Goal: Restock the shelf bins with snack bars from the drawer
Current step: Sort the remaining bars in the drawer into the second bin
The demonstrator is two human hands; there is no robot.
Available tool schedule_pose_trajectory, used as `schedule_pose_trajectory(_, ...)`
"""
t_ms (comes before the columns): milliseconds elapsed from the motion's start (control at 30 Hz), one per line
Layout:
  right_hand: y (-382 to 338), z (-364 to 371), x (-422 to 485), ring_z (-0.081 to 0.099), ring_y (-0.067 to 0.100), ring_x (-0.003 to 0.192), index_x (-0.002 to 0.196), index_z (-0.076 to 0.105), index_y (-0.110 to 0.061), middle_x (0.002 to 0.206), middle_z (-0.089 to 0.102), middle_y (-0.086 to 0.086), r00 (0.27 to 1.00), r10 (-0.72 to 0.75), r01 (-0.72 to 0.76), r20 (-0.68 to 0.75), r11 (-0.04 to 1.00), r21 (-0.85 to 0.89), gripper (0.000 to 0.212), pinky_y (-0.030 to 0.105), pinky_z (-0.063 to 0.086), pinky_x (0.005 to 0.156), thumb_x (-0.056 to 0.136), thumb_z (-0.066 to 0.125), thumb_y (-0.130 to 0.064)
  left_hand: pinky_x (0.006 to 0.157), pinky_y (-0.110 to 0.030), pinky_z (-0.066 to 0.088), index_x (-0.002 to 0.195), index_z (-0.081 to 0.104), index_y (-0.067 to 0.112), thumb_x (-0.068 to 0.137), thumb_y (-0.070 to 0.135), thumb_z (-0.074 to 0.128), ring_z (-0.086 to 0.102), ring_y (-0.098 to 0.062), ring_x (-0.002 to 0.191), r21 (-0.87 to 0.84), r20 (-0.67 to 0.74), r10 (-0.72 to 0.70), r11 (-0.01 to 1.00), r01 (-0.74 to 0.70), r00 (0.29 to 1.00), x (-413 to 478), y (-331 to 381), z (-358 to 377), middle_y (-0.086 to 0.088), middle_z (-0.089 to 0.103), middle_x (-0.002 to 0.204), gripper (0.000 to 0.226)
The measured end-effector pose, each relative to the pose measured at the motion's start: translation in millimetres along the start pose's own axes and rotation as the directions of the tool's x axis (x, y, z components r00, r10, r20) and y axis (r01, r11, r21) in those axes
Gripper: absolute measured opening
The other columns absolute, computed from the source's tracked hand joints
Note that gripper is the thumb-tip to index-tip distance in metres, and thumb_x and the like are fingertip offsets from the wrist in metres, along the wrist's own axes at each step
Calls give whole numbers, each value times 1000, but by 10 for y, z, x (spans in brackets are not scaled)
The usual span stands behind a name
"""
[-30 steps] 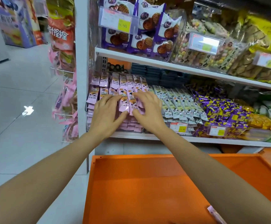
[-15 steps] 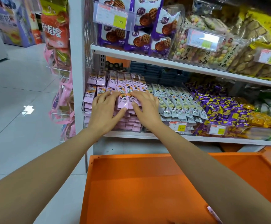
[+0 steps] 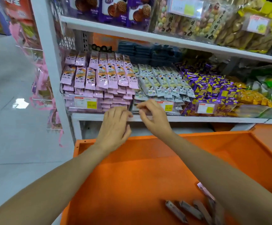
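The left hand [image 3: 115,125] and right hand [image 3: 154,118] hovered side by side at the shelf [image 3: 196,119] edge. Their fingers were loosely curled and gripped nothing, and the forearms stretched over the orange drawer [image 3: 132,168]. Pink bars [image 3: 99,78] lay in neat stacked rows in the clear bin [image 3: 72,109] just beyond. A few loose bars [image 3: 188,210] lay in the drawer's near right corner.

Pink snack bars [image 3: 99,78] fill the clear shelf bin [image 3: 85,109] in stacked rows. A few loose bars [image 3: 188,210] lie in the orange drawer [image 3: 132,168].
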State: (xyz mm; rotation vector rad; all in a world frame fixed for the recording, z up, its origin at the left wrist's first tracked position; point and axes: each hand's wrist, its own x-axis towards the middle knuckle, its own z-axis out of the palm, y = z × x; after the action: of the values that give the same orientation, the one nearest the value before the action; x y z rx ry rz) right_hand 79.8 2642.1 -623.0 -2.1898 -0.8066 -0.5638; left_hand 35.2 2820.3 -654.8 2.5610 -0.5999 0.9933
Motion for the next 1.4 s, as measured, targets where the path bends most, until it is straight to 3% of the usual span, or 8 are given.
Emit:
schedule_pose_trajectory(133,624,-2,-801,56,10,75,103,66,-16,87,59,-6,932,226,-206,283,973,-101,16,26,44,69,89,58,-18,81,-38,40,107,59,17,78,28,45,54,-28,99,-69,406,18,998,11,914,-489,237,604,-4,57,107,34)
schedule_pose_trajectory(267,1106,-39,-1572,55,12,73,111,64,-12,90,60,-5,691,390,-300,608,921,-250,21,26,41,69,92,65,-21,111,-36,27,144,40,19,93,31,53,31,-26,141,-41,810,-6,997,68,586,-1050,499,1098,-5,31,155,54)
schedule_pose_trajectory(433,1481,-9,-2249,59,22,98,117,57,-15,107,64,5,303,457,-232,837,887,-400,44,25,34,72,87,69,-45,121,-35,3,156,16,25,100,29,45,-1,-22,152,-34,952,16,998,55,307,-1592,790,1582,-3,-6,165,63)
schedule_pose_trajectory(567,1626,101,-2640,57,27,112,124,53,-18,120,63,8,97,528,-130,844,847,-515,62,31,42,83,80,69,-59,121,-39,-2,157,13,21,99,28,42,-3,-27,151,-32,970,34,999,-12,239,-1817,963,1802,-9,-8,164,65)
schedule_pose_trajectory(833,1671,358,-2702,60,33,105,108,65,-9,114,65,15,50,538,-89,841,841,-533,45,35,47,79,84,68,-47,121,-41,1,156,17,21,100,31,41,-1,-28,151,-32,974,26,999,22,224,-1982,973,1930,-11,-5,164,62)
schedule_pose_trajectory(1067,1779,307,-2481,53,14,77,79,66,-18,84,64,6,242,471,-591,848,765,-257,14,34,42,72,88,71,-26,116,-29,16,151,32,19,89,52,35,22,-23,147,-87,945,-36,931,355,326,-1871,1001,2003,-5,27,159,70)
schedule_pose_trajectory(1200,1788,241,-2392,53,16,83,101,72,-8,100,64,19,273,496,-758,824,639,-134,20,32,40,75,92,67,-25,88,-16,41,134,52,10,96,38,56,56,-17,114,-210,941,-113,547,810,319,-1758,1143,2025,-6,60,130,47)
schedule_pose_trajectory(1400,1794,97,-2362,57,7,78,111,68,-15,88,63,-5,234,490,-811,840,575,-110,20,21,45,70,96,63,-27,70,-24,40,98,56,13,94,13,62,56,-20,89,-199,949,-191,249,948,250,-1778,1254,2119,-14,64,99,8)
